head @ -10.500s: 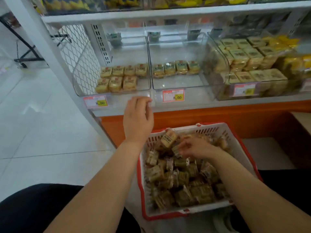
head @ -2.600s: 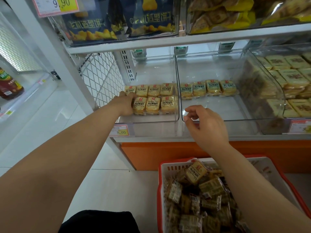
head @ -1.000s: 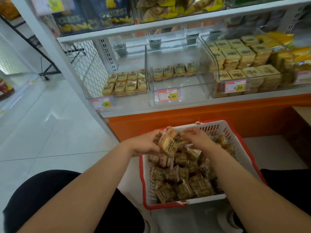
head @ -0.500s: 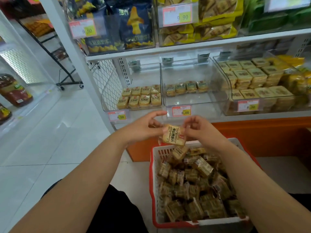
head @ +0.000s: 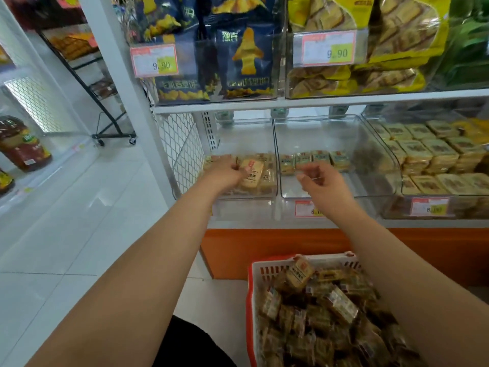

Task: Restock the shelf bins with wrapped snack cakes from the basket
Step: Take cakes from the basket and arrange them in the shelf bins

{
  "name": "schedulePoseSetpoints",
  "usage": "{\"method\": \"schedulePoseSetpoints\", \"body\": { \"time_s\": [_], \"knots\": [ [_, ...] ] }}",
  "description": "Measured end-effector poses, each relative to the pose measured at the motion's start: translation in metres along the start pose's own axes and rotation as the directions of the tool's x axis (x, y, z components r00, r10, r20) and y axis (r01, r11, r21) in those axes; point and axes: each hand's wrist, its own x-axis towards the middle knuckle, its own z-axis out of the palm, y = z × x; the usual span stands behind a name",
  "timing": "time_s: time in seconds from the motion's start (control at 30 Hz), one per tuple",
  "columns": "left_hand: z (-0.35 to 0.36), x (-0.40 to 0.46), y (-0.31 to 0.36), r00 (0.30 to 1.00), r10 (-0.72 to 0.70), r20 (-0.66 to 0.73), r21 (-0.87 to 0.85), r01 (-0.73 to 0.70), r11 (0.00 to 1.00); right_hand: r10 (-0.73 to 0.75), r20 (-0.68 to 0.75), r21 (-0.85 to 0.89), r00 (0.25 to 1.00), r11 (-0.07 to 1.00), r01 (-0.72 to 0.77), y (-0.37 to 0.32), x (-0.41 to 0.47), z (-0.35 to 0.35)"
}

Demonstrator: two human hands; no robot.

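White shelving holds a clear bin (head: 272,193) where the left hand (head: 225,173) pinches a tan wrapped cake (head: 251,173); right hand (head: 321,185) loosely curled, empty.

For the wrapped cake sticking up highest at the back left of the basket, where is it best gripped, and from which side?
Pinch the snack cake across its two flat faces near the raised top edge, coming from above. It stands tilted above the pile in the basket, so its upper part is free while its lower part is buried among other cakes. The right hand, holding nothing, looks nearest.
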Motion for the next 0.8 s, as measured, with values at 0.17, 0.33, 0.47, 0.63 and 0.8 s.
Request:
{"method": "schedulePoseSetpoints", "body": {
  "time_s": [0.17,0.33,0.47,0.63,0.8],
  "knots": [
    [0.04,0.033,-0.012,0.97,-0.194,0.148,0.219,0.159,0.963,0.062,-0.067,0.037,0.996,0.998,-0.059,0.027,-0.006,0.007],
    [0.049,0.048,-0.001,0.91,-0.323,0.261,0.106,0.306,0.946,0.036,-0.056,0.034,0.998,0.999,-0.034,0.039,-0.015,0.009],
    [0.053,0.048,-0.003,0.852,-0.338,0.4,0.1,0.326,0.94,0.037,-0.026,0.014,0.999,0.999,-0.037,0.043,-0.021,0.005],
    [0.06,0.052,-0.007,0.869,-0.326,0.372,0.142,0.293,0.945,0.056,-0.016,-0.003,0.998,0.998,-0.056,0.051,-0.032,-0.002],
    [0.059,0.047,-0.007,0.91,-0.308,0.279,0.213,0.254,0.943,0.113,-0.06,-0.007,0.992,0.994,-0.113,0.062,-0.058,-0.01]
  ]
}}
